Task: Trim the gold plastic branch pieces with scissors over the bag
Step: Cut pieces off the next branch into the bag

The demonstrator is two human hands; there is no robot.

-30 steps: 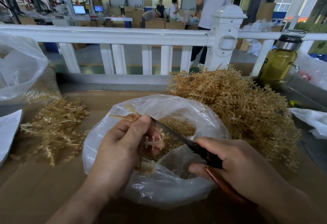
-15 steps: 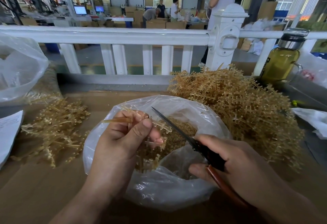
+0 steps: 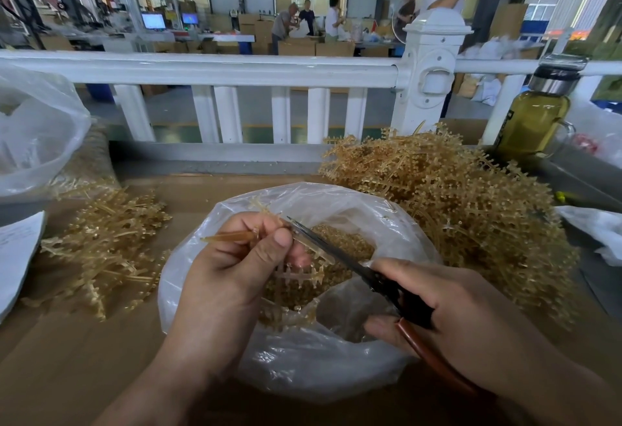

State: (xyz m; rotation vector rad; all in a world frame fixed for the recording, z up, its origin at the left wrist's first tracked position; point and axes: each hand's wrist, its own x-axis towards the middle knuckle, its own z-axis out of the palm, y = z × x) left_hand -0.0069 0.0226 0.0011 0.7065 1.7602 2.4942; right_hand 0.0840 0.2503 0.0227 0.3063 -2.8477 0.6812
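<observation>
1. A small heap (image 3: 104, 250) of gold branches lies on the table (image 3: 67, 358) left of the bag; I take these for stripped stalks, so part of the job looks done.
2. The left hand (image 3: 229, 277) is closed on one branch (image 3: 296, 274) over the bag's mouth, thumb pressing it against the fingers, its stem end poking out leftward.
3. One clear bag (image 3: 303, 368) sits open in the middle, its bottom already covered with gold cuttings (image 3: 343, 250), too many to count.
4. One pair of scissors (image 3: 336, 253) is gripped by the right hand (image 3: 471, 331), fingers wrapped round the handles; the blades look nearly closed, tips beside the branch.
5. The big pile (image 3: 454, 210) on the right appears uncut, so most of the work seems left.
6. Count: one bag, one scissors, two heaps, one branch in hand.
</observation>
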